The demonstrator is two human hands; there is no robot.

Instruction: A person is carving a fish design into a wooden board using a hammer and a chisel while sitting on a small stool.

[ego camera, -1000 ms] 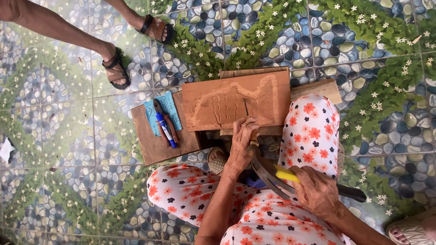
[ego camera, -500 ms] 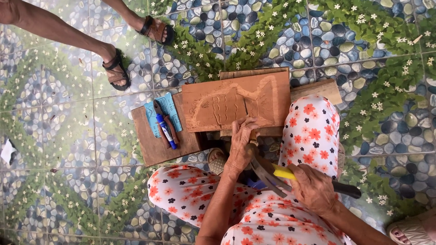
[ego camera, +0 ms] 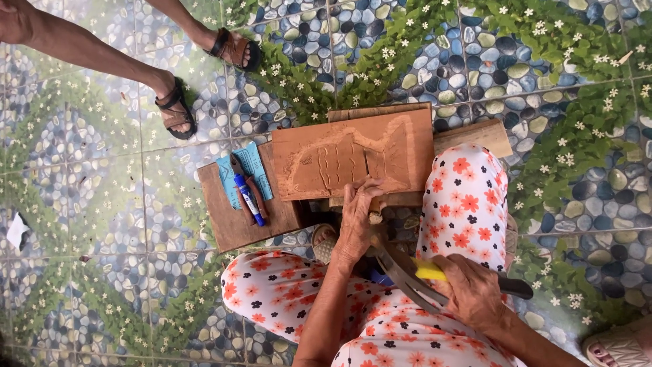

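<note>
Your left hand [ego camera: 356, 221] is curled around the wooden handle of a chisel [ego camera: 375, 212], fingers pressed together on it, the tool set against the near edge of the carved wooden board [ego camera: 353, 160]. That board sits in front of your knees, a flat reddish-brown rectangle with a fish outline cut shallowly into its face, wavy scale lines across the body. Your right hand [ego camera: 472, 292] is closed on the yellow-and-black grip of a hammer [ego camera: 414, 275], its dark metal head lying just behind the left wrist, so the two hands are close with little slack between them

The board overlaps a darker plank [ego camera: 238, 221] on its left and rests on a paler wooden block [ego camera: 475, 136] that juts out to the right. On the plank lie a blue pen [ego camera: 246, 196], a brown-handled tool beside it, and a pale blue paper slip [ego camera: 248, 166] beneath them. Your flowered trouser legs [ego camera: 462, 204] hem the board on the near and right sides. The glossy pebble-and-leaf patterned floor tiles [ego camera: 88, 224] lie bare to the left. Another person's sandalled feet [ego camera: 176, 109] stand well apart, beyond the plank
</note>
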